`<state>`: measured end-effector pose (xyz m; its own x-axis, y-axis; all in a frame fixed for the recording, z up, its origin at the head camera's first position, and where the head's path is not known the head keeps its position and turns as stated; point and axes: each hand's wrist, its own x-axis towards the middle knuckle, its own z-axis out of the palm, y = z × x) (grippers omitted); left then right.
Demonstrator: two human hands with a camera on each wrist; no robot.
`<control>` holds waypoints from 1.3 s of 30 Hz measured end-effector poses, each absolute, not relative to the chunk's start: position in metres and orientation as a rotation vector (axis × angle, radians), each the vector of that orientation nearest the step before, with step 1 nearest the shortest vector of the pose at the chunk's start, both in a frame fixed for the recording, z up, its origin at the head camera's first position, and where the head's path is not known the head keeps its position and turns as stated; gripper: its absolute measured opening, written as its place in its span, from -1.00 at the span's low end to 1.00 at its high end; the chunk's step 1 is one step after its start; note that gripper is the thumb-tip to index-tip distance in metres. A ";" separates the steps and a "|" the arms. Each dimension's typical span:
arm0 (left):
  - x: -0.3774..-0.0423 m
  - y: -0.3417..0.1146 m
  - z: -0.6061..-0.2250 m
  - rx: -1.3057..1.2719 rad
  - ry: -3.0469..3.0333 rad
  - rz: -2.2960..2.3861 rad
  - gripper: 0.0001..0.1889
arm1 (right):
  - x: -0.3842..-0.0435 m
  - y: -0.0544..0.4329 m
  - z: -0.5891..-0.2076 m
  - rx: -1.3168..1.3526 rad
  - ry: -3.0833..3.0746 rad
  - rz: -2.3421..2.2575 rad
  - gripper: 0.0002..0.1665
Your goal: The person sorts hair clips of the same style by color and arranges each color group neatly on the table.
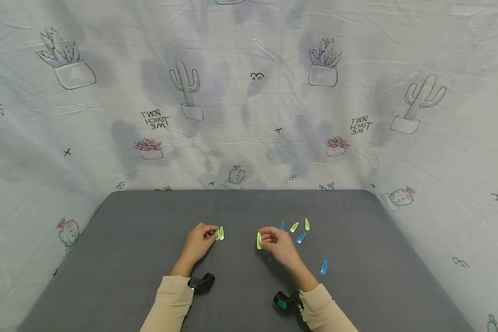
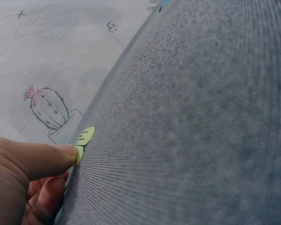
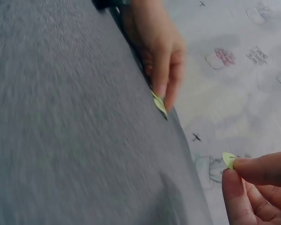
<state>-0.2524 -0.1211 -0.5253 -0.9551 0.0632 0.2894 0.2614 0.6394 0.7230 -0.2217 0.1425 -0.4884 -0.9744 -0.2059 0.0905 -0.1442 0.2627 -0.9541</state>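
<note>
Cream sleeves [image 1: 172, 295]: nearest to us, a black wrist device [image 1: 202, 282] beside the left cuff;
Left hand [image 1: 198, 242]: narrow, thumb and finger pinching a yellow-green snap hair clip [image 2: 78, 156] at the surface [image 1: 128, 258]; a second yellow-green clip [image 1: 222, 233] lies just beside it, toward our right hand, so close that we cannot tell whether they touch;
Right hand [image 1: 281, 246]: narrow too, holding a third yellow-green clip [image 1: 259, 240] between thumb and fingertips; it looks raised off the surface, with a clear gap between it and the left pair;
Loose clips: two pale yellow-green clips [image 1: 294, 227] and three blue clips [image 1: 301, 237] around and beyond our right hand; one blue clip is partly hidden behind it, another lies well apart, nearer us;
Pinch: we would do well to grip lightly near one end, since pressing mid-clip could snap it over;
Left thumb: best kept low and still, as a small slip could nudge the neighbouring clip;
Alignment: we should match the long axes and lower any clip flat, releasing without dragging.
</note>
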 end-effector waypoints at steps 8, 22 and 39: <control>-0.254 -0.122 -0.528 -0.277 -2.603 -1.217 -0.80 | -0.230 0.117 -0.497 -0.402 2.484 -1.784 -0.61; -0.255 -0.122 -0.528 -0.291 -2.585 -1.190 -0.81 | -0.249 0.083 -0.503 -0.402 2.622 -1.668 -0.64; -0.255 -0.122 -0.527 -0.266 -2.630 -1.199 -0.79 | -0.266 0.051 -0.506 -0.300 2.688 -1.520 -0.67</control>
